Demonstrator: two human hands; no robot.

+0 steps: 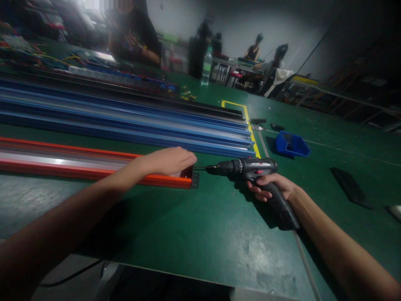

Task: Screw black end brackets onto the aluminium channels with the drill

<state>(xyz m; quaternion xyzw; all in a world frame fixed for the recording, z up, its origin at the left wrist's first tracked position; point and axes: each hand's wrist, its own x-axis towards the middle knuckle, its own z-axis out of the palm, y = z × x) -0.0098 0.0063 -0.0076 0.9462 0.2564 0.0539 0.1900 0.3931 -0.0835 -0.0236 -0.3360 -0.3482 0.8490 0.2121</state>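
Observation:
A long orange-red channel (pixel 175 182) lies on the green table, with a dark end piece (pixel 195 180) at its right end. Across the channel near that end rests my left hand (pixel 169 160), palm down, fingers together and pressed on it. My right hand (pixel 269 188) is wrapped round the handle of a black power drill (pixel 258 167). The drill points left, its bit at the end piece; whether the bit sits in a screw cannot be made out.
Several blue rails (pixel 131 121) and black rails lie behind the channel. A blue bin (pixel 291 144) stands right of them, with a dark flat object (pixel 349 187) nearer. A bottle (pixel 206 67) stands at the far edge. Other people are beyond the table.

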